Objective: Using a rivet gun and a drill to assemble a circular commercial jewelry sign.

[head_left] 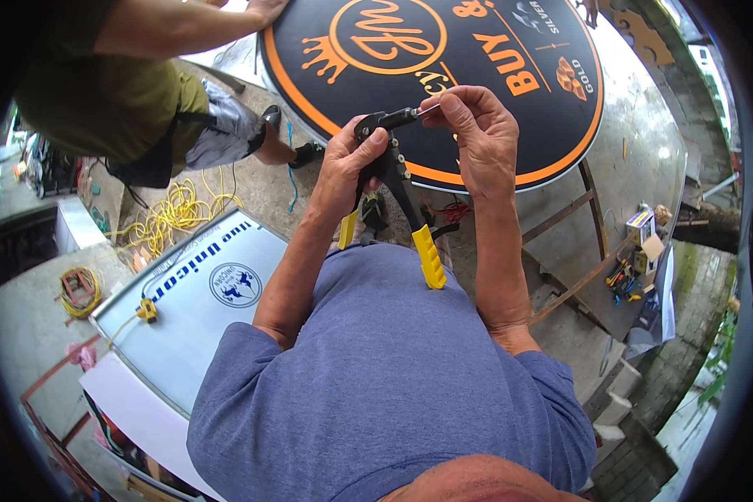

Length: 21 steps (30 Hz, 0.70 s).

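Clasping the hand riveter (403, 191) at twelve o'clock in left fingers (370, 149), pinching a slim pin (429, 110) at its nose with right fingers (480, 99); probably rigid, weighty, best gripped by yellow handles (428, 255).

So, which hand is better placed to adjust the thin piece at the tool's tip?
Probably the right hand: it holds the thin piece, while the left hand grips the yellow-handled tool.

"What lies on the pale board (188, 322)?"
"A small yellow object (146, 310), close to its left corner."
"And on the ground (263, 188)?"
"There is a tangled yellow cord (180, 209), beyond the board's upper-left edge."
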Each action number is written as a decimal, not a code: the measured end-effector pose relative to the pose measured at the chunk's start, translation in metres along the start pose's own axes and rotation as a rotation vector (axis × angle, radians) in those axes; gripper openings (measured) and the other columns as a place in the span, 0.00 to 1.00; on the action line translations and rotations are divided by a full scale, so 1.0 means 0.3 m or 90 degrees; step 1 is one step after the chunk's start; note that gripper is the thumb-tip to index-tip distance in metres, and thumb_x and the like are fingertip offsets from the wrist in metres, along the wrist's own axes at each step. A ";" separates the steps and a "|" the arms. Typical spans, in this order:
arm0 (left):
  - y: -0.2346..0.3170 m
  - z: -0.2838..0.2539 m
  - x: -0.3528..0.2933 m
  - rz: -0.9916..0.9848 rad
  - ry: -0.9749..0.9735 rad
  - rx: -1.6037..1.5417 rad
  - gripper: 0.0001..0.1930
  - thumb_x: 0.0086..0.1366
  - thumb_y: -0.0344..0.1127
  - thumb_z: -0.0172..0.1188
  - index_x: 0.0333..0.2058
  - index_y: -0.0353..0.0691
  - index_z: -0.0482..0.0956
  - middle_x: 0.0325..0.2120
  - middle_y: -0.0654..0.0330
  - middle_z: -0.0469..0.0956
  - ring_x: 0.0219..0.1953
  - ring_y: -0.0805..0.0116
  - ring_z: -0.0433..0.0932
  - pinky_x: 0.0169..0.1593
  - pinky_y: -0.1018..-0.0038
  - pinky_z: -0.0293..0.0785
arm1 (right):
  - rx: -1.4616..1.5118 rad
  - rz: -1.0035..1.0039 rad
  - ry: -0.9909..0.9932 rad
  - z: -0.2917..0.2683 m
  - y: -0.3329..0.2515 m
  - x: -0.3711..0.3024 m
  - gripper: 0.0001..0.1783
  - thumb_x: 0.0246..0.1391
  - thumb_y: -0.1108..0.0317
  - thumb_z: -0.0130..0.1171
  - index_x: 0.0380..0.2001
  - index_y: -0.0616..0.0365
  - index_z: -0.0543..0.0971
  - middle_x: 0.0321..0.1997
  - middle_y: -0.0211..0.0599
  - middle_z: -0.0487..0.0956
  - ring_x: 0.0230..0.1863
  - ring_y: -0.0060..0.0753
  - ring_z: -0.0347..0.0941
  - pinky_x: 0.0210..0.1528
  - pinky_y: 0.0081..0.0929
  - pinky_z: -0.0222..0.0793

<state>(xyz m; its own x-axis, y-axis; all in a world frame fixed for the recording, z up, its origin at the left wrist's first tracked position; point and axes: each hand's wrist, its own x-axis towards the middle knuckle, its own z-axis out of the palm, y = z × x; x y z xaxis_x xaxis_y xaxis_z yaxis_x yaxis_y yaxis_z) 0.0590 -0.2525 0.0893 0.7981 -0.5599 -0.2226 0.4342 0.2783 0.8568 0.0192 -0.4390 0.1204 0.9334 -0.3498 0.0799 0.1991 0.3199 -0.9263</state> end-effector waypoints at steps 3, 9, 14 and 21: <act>0.001 -0.016 -0.038 0.019 0.014 0.011 0.17 0.69 0.46 0.60 0.45 0.39 0.73 0.23 0.67 0.75 0.16 0.84 0.69 0.17 0.87 0.63 | 0.041 -0.006 -0.020 0.038 0.014 -0.003 0.08 0.59 0.70 0.63 0.37 0.64 0.79 0.33 0.43 0.84 0.35 0.28 0.82 0.41 0.24 0.80; -0.015 -0.018 -0.097 0.047 0.040 -0.012 0.16 0.69 0.47 0.59 0.43 0.39 0.73 0.23 0.66 0.76 0.16 0.85 0.69 0.16 0.87 0.62 | 0.036 0.014 -0.046 0.073 0.013 -0.023 0.08 0.59 0.71 0.63 0.37 0.65 0.79 0.32 0.42 0.84 0.32 0.27 0.82 0.40 0.23 0.80; -0.041 -0.018 -0.130 0.060 0.061 -0.033 0.17 0.69 0.47 0.59 0.44 0.39 0.74 0.24 0.66 0.75 0.15 0.84 0.69 0.16 0.87 0.61 | -0.097 -0.022 -0.076 0.090 0.011 -0.068 0.05 0.59 0.72 0.63 0.37 0.63 0.81 0.35 0.37 0.84 0.36 0.23 0.80 0.41 0.20 0.78; -0.047 -0.059 -0.159 0.108 0.114 -0.066 0.16 0.69 0.48 0.60 0.43 0.41 0.74 0.22 0.70 0.73 0.16 0.85 0.69 0.17 0.86 0.63 | -0.195 0.028 -0.165 0.147 0.037 -0.148 0.15 0.62 0.69 0.61 0.49 0.63 0.78 0.46 0.38 0.79 0.43 0.25 0.78 0.44 0.22 0.76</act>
<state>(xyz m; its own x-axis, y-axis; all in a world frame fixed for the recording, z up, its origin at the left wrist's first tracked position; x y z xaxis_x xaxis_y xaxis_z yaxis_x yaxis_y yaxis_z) 0.0221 -0.2160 0.0797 0.9202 -0.3540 -0.1672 0.3216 0.4398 0.8386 -0.0068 -0.3813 0.1229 0.9912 -0.0954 0.0921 0.0962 0.0387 -0.9946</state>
